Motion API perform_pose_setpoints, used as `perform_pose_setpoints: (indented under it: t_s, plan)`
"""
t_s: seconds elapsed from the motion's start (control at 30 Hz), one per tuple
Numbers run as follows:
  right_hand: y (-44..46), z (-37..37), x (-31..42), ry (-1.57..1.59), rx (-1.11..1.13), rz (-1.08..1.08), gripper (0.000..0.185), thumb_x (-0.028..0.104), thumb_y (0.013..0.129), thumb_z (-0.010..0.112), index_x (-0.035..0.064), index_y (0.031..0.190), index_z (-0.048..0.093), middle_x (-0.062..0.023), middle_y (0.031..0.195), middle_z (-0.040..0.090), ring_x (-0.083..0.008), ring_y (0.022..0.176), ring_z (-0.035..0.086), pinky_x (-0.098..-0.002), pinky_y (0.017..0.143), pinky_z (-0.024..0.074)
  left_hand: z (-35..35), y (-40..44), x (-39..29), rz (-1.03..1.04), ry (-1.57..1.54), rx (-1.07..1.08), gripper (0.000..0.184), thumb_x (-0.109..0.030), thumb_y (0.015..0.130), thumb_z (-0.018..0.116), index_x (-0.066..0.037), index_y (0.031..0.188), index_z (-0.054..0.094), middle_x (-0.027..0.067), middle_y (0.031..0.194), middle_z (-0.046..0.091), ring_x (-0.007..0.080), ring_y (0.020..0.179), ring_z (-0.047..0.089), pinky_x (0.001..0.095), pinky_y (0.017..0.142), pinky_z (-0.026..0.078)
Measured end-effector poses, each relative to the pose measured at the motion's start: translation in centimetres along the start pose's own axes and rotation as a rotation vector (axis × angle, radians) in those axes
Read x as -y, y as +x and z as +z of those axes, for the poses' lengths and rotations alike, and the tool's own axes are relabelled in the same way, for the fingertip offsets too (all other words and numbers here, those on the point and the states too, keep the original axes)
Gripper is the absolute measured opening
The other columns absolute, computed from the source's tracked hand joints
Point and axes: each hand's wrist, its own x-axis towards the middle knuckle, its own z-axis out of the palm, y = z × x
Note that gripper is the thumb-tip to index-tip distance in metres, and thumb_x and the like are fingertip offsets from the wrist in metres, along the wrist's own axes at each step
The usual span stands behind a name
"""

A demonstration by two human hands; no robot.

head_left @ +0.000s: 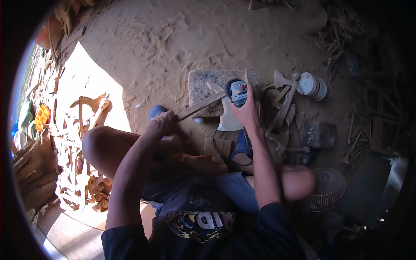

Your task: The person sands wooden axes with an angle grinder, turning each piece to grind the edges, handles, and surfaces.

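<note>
My left hand (163,123) is closed round the near end of a long, narrow wooden strip (201,105), which slants up to the right. At its far end, my right hand (246,113) grips an angle grinder (238,92), whose round disc meets or nearly meets the strip. Whether they touch I cannot tell. Both are over a worn stone block (200,89). A pale, curved wooden piece (229,118) leans at the block's near edge, partly under the grinder and strip.
Cut wooden pieces (286,106) and a white bucket (308,84) lie right of the block. A caged fan (325,189) stands by my right knee. Many wooden parts (89,182) are piled at the left. A dark cord (214,141) runs near my feet.
</note>
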Motion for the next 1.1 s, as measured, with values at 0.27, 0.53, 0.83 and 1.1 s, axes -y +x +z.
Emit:
perform_pose_setpoints:
  t_s: [0.27,0.53,0.83,1.1]
  plan:
    - [0.3,0.3,-0.3,0.013,0.066,0.123,0.09,0.025,0.076,0.077,0.0103,0.153,0.033,-0.0295,0.128,0.061,-0.0487,0.114,0.061,-0.053,0.098,0.0489,-2.4,1.3,-0.6,-0.099,-0.046,0.249,0.038,-0.04,0.088,0.071,-0.01,0.112,0.07,0.0188,0.107,0.072,0.0312,0.107,0.071,0.041,0.091,0.056]
    - [1.0,0.8,-2.7,-0.035,-0.03,0.106,0.092,0.025,0.075,0.078,0.0099,0.153,0.032,-0.029,0.124,0.064,-0.0479,0.11,0.062,-0.0535,0.094,0.05,-0.1,0.7,0.4,-0.033,-0.044,0.042,0.036,-0.037,0.088,0.071,-0.01,0.112,0.069,0.0174,0.107,0.072,0.0308,0.101,0.071,0.0405,0.086,0.058]
    - [-0.3,-5.2,-0.3,0.203,-0.137,0.12,0.09,0.021,0.075,0.078,0.0055,0.152,0.034,-0.0265,0.131,0.061,-0.0414,0.121,0.062,-0.0456,0.101,0.0489,-6.0,1.1,-3.5,-0.041,-0.704,0.336,0.021,-0.025,0.086,0.068,-0.008,0.096,0.07,0.0141,0.082,0.071,0.028,0.07,0.069,0.0404,0.065,0.055]
    - [-5.8,-12.0,5.9,0.069,0.008,0.034,0.087,0.018,0.076,0.076,0.0081,0.151,0.036,-0.0299,0.114,0.067,-0.0462,0.104,0.066,-0.0505,0.088,0.0541,-5.7,2.2,-4.1,0.244,-0.138,-0.123,0.016,-0.018,0.089,0.064,-0.008,0.101,0.069,0.0196,0.081,0.071,0.0365,0.069,0.068,0.0454,0.061,0.054]
